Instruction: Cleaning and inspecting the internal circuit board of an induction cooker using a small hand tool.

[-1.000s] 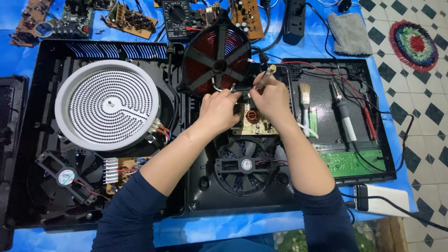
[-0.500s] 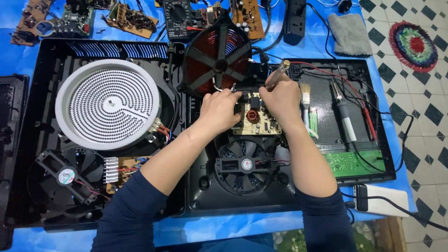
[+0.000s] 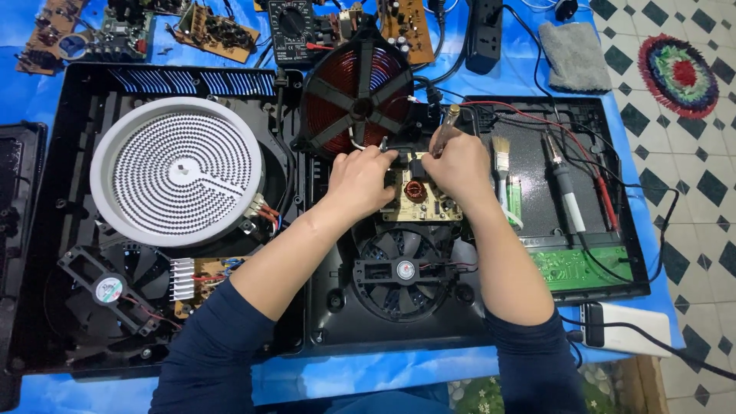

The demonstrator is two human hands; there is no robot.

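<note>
My left hand (image 3: 360, 180) rests fingers-down on the beige circuit board (image 3: 425, 205) inside the opened black cooktop housing (image 3: 330, 322), pinching a small part at the board's top edge. My right hand (image 3: 458, 162) grips a screwdriver with an amber handle (image 3: 451, 117), its tip hidden under my fingers at the same spot. The red copper induction coil (image 3: 359, 98) lies tilted just behind both hands. A black cooling fan (image 3: 404, 270) sits just below the board.
A white round radiant heater (image 3: 178, 170) fills the left bay, with a second fan (image 3: 107, 287) below it. A brush (image 3: 501, 157), soldering iron (image 3: 563, 184), red probe lead and green board (image 3: 586, 267) lie on the right panel. Loose boards, a multimeter (image 3: 291, 23), power strip and grey cloth (image 3: 571, 54) line the back.
My right hand has shifted slightly right and up over the board, and the screwdriver handle now stands more upright. My left hand stays at the board's top edge.
</note>
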